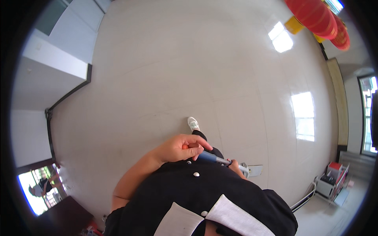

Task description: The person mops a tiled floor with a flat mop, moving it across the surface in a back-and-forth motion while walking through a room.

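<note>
My left hand (189,148) is curled around the top end of a long-handled tool, its index finger stretched out loosely. An orange tip (185,146) shows between the fingers. From there a blue grip (207,156) slopes down to the right and passes into a thin metal pole. My right hand (234,167) holds that pole lower down, near my right side. Just past it are a light-coloured bracket (244,169) and a flat grey plate (255,170), probably the tool's head. My forearm and body partly hide the lower end. One white shoe (193,123) is stepping ahead on the floor.
Glossy pale tiles (177,73) cover the floor. Red lanterns (317,19) with yellow parts are at upper right. A metal-framed cart (330,181) with boxes is at lower right. A wall corner (88,73) juts in at left. Beyond the doorway at lower left is a person (41,187).
</note>
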The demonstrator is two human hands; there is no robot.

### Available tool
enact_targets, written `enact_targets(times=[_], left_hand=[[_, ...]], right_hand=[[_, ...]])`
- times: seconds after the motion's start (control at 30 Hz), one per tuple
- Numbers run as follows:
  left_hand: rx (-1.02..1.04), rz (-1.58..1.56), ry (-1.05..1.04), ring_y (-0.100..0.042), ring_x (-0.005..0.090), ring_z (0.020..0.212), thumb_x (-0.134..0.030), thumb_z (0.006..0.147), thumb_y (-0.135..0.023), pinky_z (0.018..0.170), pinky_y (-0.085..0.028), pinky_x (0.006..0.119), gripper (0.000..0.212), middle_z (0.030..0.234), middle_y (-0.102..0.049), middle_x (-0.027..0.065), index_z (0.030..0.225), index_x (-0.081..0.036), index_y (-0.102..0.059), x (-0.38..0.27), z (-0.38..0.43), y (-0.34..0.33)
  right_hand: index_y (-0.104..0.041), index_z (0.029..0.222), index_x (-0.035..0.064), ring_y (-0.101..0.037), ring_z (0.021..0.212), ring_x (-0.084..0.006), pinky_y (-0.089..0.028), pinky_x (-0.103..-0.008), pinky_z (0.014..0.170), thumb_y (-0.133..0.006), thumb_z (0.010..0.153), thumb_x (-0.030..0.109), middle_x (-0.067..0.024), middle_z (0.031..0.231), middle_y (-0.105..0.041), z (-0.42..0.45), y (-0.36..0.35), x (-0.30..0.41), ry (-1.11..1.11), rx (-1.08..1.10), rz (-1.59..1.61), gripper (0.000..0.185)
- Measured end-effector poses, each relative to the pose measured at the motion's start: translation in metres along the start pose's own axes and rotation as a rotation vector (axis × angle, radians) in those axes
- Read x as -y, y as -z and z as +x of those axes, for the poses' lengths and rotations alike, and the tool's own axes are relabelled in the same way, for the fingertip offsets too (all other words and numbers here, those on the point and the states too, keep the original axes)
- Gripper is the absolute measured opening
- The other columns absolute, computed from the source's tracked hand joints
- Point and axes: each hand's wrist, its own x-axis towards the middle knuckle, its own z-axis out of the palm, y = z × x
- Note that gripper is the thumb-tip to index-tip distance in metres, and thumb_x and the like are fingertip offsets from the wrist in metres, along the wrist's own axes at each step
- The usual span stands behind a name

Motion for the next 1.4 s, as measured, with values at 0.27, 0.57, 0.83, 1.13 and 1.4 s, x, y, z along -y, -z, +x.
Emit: enact_targets(times=[0.27, 0.57, 0.83, 1.13, 1.4], left_hand=[[-0.281, -0.067, -0.029, -0.047, 0.0079, 0.063, -0.001, 0.082, -0.047, 0.063, -0.038, 0.020, 0.016, 0.072, -0.051, 0.0026, 0.093, 0.000, -0.057, -0.037, -0.024, 0.074], [-0.882, 0.029, -0.292, -0.047, 0.0092, 0.060, 0.008, 0.074, -0.047, 0.076, -0.039, 0.024, 0.016, 0.072, -0.052, 0.0051, 0.083, 0.002, -0.060, -0.019, -0.090, 0.098], [-1.466, 0.017, -0.436, -0.046, 0.0112, 0.059, 0.004, 0.080, -0.044, 0.089, -0.035, 0.035, 0.012, 0.064, -0.048, 0.0033, 0.081, 0.000, -0.055, 0.006, -0.172, 0.085], [-2.024, -0.152, -0.371, -0.041, 0.0107, 0.064, -0.006, 0.086, -0.042, 0.093, -0.031, 0.037, 0.009, 0.068, -0.040, 0.0024, 0.088, -0.002, -0.050, 0.077, -0.295, 0.005], [-2.233, 0.022, -0.320, -0.038, 0.0101, 0.065, -0.011, 0.090, -0.036, 0.091, -0.032, 0.035, 0.015, 0.067, -0.038, 0.0023, 0.095, -0.002, -0.047, 0.079, -0.355, -0.038]], right_hand=[[-0.033, 0.086, 0.0043, -0.046, 0.053, -0.0223, -0.046, -0.0403, 0.056, -0.040, 0.079, 0.013, -0.0104, 0.061, -0.043, -0.036, -0.171, -0.009, 0.015, 0.091, -0.264, 0.014], [-0.037, 0.093, 0.0076, -0.051, 0.055, -0.0223, -0.048, -0.0378, 0.050, -0.047, 0.077, 0.015, -0.0097, 0.066, -0.046, -0.107, -0.379, -0.113, 0.125, 0.396, -0.754, 0.020], [-0.037, 0.094, 0.0054, -0.052, 0.050, -0.0228, -0.047, -0.0371, 0.043, -0.045, 0.077, 0.016, -0.0101, 0.066, -0.047, -0.164, -0.434, -0.303, 0.116, 0.503, -1.244, 0.021], [-0.050, 0.073, -0.0017, -0.058, 0.043, -0.0240, -0.045, -0.0347, 0.033, -0.041, 0.077, 0.014, -0.0139, 0.059, -0.056, -0.211, -0.312, -0.533, 0.358, 0.630, -1.967, 0.019], [-0.051, 0.070, -0.0022, -0.055, 0.039, -0.0227, -0.043, -0.0318, 0.032, -0.042, 0.076, 0.016, -0.0138, 0.051, -0.055, -0.236, -0.223, -0.646, 0.284, 0.957, -2.500, 0.021]])
